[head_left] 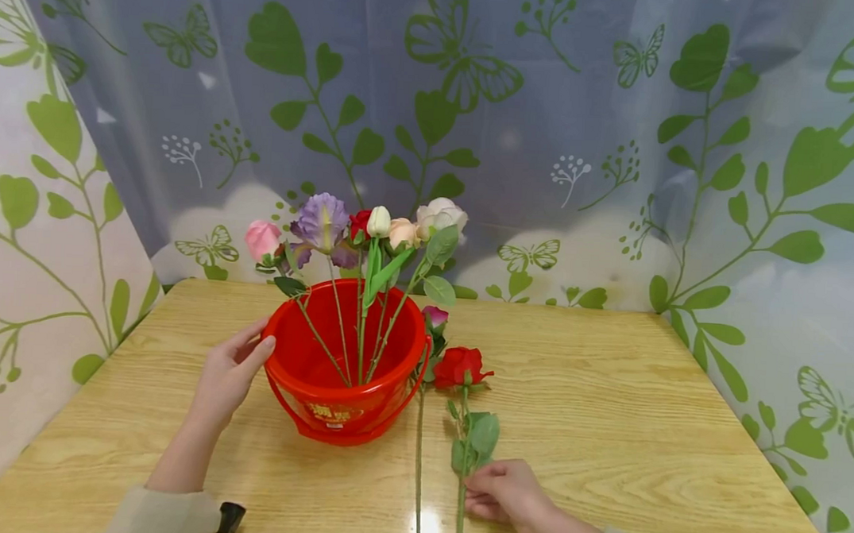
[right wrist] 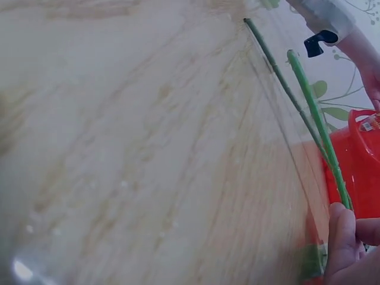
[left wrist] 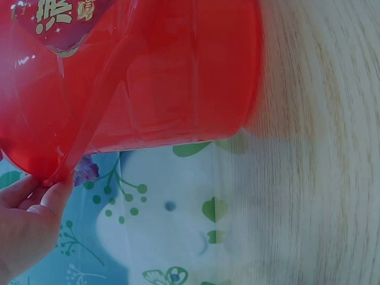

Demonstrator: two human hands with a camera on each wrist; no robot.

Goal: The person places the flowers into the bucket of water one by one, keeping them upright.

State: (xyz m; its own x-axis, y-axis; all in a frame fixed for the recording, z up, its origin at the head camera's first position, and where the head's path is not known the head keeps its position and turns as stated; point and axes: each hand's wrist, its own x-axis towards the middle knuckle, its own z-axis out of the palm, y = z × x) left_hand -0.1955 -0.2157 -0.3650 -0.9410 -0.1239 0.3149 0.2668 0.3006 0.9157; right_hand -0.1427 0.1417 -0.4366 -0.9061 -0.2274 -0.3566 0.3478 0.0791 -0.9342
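A red plastic bucket [head_left: 385,408] stands on the table, and my left hand [head_left: 229,369] grips its left rim, thumb outside. In the left wrist view that hand [left wrist: 29,225] pinches the rim near the handle's end. Several artificial flowers lean inside the bucket, among them a pink rose [head_left: 262,239], a purple iris [head_left: 322,220] and a white tulip [head_left: 379,221]. To the bucket's right, my right hand [head_left: 506,492] pinches the green stem of a red rose [head_left: 461,366] below its leaves. The right wrist view shows that stem [right wrist: 312,98] between thumb and fingers.
Beside the red rose lies a magenta flower [head_left: 435,317], its long stem pointing toward me and its head partly behind the bucket. The wooden table [head_left: 607,401] ends at a patterned curtain [head_left: 571,82]. A black strap end [head_left: 231,519] sticks out at my left sleeve.
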